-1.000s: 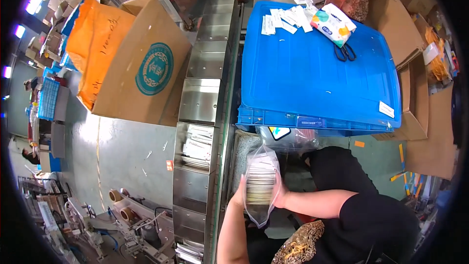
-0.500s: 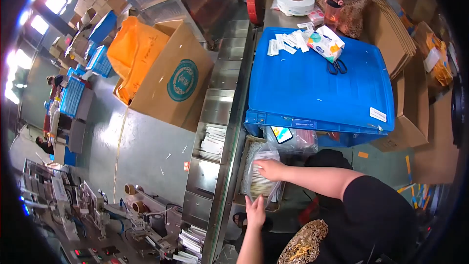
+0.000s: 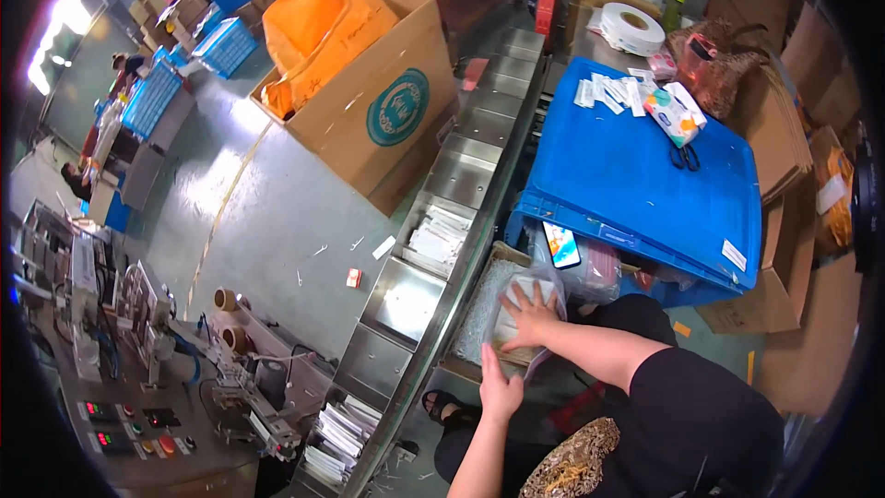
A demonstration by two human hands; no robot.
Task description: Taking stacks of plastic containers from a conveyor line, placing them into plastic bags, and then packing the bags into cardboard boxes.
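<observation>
Nearest, left hand (image 3: 499, 391): flat, fingers together, bracing the clear bag's lower edge.
Right hand (image 3: 528, 315): spread, pressing clear bag of white packets (image 3: 521, 309) into cardboard box (image 3: 479, 314).
Risk: likely bag slipping sideways, packets spilling.
Beyond: blue crate lid (image 3: 636, 175), scissors (image 3: 684, 157).

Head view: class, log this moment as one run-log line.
right hand: flat on clear bag | left hand: at bag's near edge | bag: in cardboard box
</observation>
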